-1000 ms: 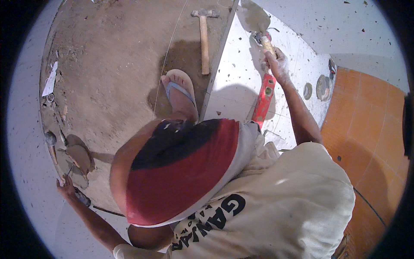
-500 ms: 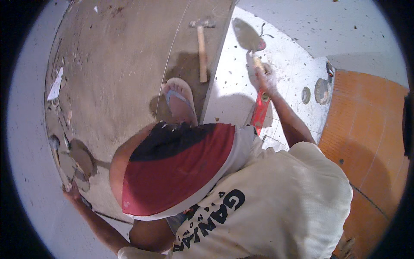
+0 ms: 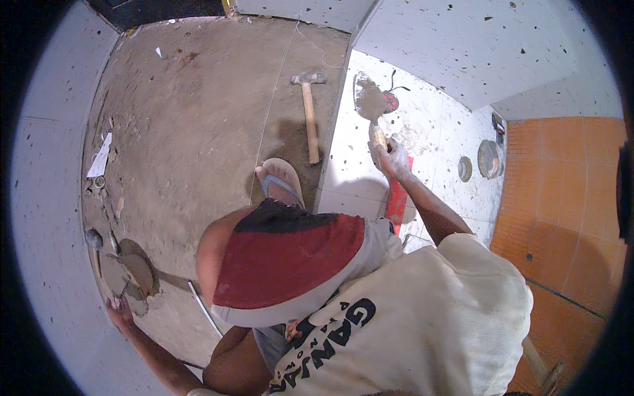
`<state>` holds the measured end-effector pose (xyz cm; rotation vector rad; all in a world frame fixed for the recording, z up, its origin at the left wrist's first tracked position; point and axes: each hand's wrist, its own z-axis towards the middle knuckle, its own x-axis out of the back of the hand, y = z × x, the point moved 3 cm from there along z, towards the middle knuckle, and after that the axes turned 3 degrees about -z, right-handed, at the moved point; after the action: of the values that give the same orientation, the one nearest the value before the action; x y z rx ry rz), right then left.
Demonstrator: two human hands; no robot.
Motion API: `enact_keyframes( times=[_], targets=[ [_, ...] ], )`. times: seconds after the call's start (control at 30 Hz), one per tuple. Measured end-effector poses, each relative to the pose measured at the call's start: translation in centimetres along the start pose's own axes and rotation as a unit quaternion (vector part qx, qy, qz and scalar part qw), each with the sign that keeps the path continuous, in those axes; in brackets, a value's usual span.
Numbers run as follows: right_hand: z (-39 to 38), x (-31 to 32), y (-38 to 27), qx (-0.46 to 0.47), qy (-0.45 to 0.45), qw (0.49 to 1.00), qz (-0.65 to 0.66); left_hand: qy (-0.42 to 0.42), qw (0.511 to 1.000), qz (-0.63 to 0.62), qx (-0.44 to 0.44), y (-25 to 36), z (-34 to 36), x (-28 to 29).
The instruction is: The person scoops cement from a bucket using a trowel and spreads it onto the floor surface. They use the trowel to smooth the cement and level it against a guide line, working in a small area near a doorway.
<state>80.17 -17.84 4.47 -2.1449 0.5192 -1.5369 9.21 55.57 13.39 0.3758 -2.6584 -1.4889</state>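
Observation:
My right hand (image 3: 394, 160) is closed around the wooden handle of a pointed trowel (image 3: 370, 99), held over white tiles on the right. Grey-brown mortar lies on its blade. Beside the blade is a round red-and-black thing (image 3: 391, 101) with two thin dark prongs. A red spirit level (image 3: 397, 203) runs under my right wrist, partly covered by it. At the far left, my left hand (image 3: 120, 311) is low by the wall, fingers apart with nothing visible in them. Near it are a patch of wet mortar (image 3: 119, 276) and a mallet (image 3: 95, 239) with a wooden handle.
A hammer (image 3: 308, 112) with a wooden handle lies on the rough brown floor (image 3: 198, 99), beside a taut string (image 3: 269, 105). White tiles (image 3: 350, 148) border that floor. Two round grey things (image 3: 489, 159) sit near the orange tiles (image 3: 555, 178). A white strip (image 3: 205, 309) lies by my knee.
The whole view has shifted, showing more of the far floor. My right hand has brought the trowel nearer, and mortar now shows on the blade. My left hand has come away from the mallet's handle end.

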Motion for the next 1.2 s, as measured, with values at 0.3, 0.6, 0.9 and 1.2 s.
enact_keyframes(
  times=[0.3, 0.6, 0.9, 1.2],
  targets=[
    [8.5, 3.4, -1.3, 0.116, 0.176, 0.952, -0.221, 0.064, 0.997, 0.021, 0.031, -0.3, 2.2, 3.4],
    [13.0, 5.3, -5.8, 0.144, -0.07, 0.92, -0.357, 0.076, 0.974, 0.215, 0.003, -1.8, -2.1, 3.5],
    [16.1, 9.1, -2.1, 0.001, 0.083, 0.974, -0.212, -0.082, 0.773, 0.577, -0.25, 5.0, -2.4, -0.8],
    [11.7, 4.2, -21.3, 0.088, -0.174, 0.923, 0.332, -0.224, 0.724, 0.551, -0.35, -1.5, -28.1, -38.8]
  ],
)
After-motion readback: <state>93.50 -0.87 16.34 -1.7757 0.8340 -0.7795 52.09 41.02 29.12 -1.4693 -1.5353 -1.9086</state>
